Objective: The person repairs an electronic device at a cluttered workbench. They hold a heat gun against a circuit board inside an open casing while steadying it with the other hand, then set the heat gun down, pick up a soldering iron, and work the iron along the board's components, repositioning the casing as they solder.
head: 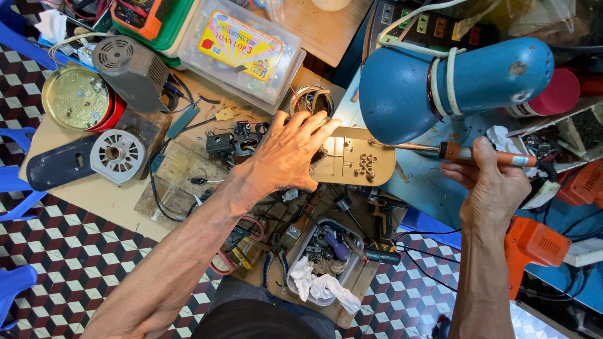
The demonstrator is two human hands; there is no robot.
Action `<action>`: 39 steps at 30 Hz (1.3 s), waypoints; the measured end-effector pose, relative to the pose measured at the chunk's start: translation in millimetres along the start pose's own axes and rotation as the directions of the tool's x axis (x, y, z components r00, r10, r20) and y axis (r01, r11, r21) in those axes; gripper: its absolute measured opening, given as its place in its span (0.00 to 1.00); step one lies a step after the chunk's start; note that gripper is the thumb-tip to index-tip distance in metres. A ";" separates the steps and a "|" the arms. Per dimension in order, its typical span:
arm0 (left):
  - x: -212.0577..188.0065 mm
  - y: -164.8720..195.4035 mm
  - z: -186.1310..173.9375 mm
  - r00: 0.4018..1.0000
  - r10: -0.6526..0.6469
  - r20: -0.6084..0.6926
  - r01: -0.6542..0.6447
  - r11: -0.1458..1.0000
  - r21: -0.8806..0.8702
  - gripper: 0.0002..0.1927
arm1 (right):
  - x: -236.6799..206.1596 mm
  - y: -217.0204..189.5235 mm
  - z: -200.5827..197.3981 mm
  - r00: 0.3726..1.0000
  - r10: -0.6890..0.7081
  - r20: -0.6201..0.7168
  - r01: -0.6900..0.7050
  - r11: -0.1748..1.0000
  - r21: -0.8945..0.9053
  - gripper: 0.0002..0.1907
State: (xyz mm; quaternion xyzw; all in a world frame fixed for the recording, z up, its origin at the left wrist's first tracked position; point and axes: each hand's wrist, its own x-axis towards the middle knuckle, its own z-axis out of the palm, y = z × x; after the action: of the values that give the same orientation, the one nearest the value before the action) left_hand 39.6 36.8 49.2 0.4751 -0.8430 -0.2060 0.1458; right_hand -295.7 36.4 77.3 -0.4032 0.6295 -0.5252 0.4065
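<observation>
right hand (pixel 493 182) grips soldering iron (pixel 465 152); left hand (pixel 286 154) presses beige panel (pixel 361 160).

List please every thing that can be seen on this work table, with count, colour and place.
beige plastic plate: one, beige, table centre, under the left fingertips
soldering iron: one, orange handle, metal tip points left
desk lamp: one, blue, upper right
clear plastic box: one, yellow label, top centre
round tin lid: one, brass-coloured, upper left
grey fan housing: one, beside the tin lid
parts tray: one, clear, white rag inside, bottom centre
orange tool: one, lower right
left hand: spread, pressing on the plate
right hand: closed grip on the soldering iron
</observation>
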 end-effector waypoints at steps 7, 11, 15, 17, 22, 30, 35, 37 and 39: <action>0.7 0.2 -0.6 1.000 -0.011 0.020 0.011 1.000 -0.013 0.65 | 2.5 -2.8 4.8 0.999 -0.036 0.006 0.036 0.999 -0.005 0.16; -0.8 -0.4 -2.3 1.000 -0.007 0.014 0.007 1.000 -0.014 0.64 | 3.6 -5.0 6.5 0.998 -0.063 0.016 0.063 0.998 -0.014 0.16; -1.1 -0.9 -2.4 1.000 -0.005 0.009 0.005 1.000 -0.015 0.64 | 4.0 -8.0 8.6 0.997 -0.069 0.026 0.069 0.998 -0.011 0.16; -1.5 -1.6 -1.9 1.000 -0.007 0.009 0.007 1.000 -0.012 0.64 | 4.1 -10.1 8.6 0.997 -0.068 0.036 0.068 0.998 0.005 0.16; -3.3 -1.7 0.5 1.000 -0.001 -0.024 0.001 1.000 -0.006 0.63 | 2.1 -14.7 8.4 0.998 -0.064 0.014 0.065 0.997 -0.032 0.17; -2.7 -1.4 1.0 1.000 -0.014 -0.019 0.014 1.000 -0.003 0.62 | -0.8 -12.9 11.3 0.999 -0.032 -0.033 0.032 0.999 -0.027 0.17; 1.0 -2.0 -2.5 0.999 -0.030 0.045 0.030 1.000 -0.005 0.62 | -14.3 -1.8 0.7 0.996 -0.010 -0.090 0.016 0.998 0.062 0.18; 2.9 -0.8 -3.8 0.995 -0.051 0.081 0.050 0.999 0.010 0.63 | -26.9 3.9 -8.6 0.990 0.032 -0.135 -0.006 0.983 0.182 0.16; -1.0 3.1 -4.1 0.996 -0.053 0.075 0.051 0.998 0.037 0.64 | -43.6 10.3 -18.5 0.986 0.047 -0.160 0.003 0.956 0.295 0.14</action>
State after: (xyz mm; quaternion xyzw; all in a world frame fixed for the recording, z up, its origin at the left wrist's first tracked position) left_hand 39.6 38.2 54.2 0.4913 -0.8387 -0.2126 0.0998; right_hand -298.9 84.5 73.1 -0.2864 0.5804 -0.6399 0.4142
